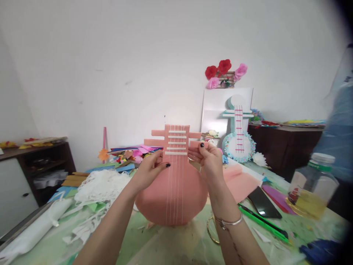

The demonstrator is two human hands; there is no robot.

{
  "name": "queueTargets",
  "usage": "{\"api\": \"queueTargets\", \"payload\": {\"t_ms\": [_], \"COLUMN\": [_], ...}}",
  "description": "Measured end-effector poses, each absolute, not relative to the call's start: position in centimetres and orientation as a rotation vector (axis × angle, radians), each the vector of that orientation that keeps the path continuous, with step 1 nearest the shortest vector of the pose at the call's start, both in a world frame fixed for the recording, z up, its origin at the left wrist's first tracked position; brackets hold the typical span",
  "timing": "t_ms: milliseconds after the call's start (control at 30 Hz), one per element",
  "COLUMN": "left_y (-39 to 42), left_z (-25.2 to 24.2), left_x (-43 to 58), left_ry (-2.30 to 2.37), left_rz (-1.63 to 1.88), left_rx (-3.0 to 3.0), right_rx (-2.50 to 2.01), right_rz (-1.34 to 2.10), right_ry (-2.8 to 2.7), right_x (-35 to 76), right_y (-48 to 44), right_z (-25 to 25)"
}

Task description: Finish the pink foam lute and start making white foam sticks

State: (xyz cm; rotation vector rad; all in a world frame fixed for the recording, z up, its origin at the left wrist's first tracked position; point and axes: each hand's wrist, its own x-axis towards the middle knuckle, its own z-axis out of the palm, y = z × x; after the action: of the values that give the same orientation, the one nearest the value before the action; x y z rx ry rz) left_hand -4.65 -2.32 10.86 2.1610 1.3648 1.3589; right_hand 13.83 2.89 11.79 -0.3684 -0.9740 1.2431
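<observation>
A pink paper lute [157, 200] stands upright in front of me, with white strings down its front and several white frets [177, 142] across its neck. Its left side, where the neck meets the round body, is gripped by my left hand [149, 171], thumb on the front and fingers behind. My right hand [212, 162] pinches the lower pink peg [193, 144] on the right of the neck between thumb and fingers. Another pink peg [194, 135] sticks out just above it. Two pegs [153, 141] jut out on the left side.
White shredded paper [103, 186] lies left. Pink paper [239, 180], a black phone [264, 202], a green cutter [263, 222] and a bottle of yellow liquid [311, 187] lie right. A white-and-blue paper lute [238, 136] leans behind. A bracelet ring [211, 230] is near my right forearm.
</observation>
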Motion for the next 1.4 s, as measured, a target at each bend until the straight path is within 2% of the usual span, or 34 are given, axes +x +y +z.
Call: {"api": "queueTargets", "payload": {"t_ms": [1400], "left_y": [-2.38], "left_z": [10.83], "left_x": [-4.65], "left_ry": [1.381], "left_rz": [1.341], "left_rx": [2.133], "right_rx": [-0.359], "right_rz": [1.212], "right_ry": [-1.018], "right_x": [13.69], "right_y": [2.85], "right_z": [11.67]}}
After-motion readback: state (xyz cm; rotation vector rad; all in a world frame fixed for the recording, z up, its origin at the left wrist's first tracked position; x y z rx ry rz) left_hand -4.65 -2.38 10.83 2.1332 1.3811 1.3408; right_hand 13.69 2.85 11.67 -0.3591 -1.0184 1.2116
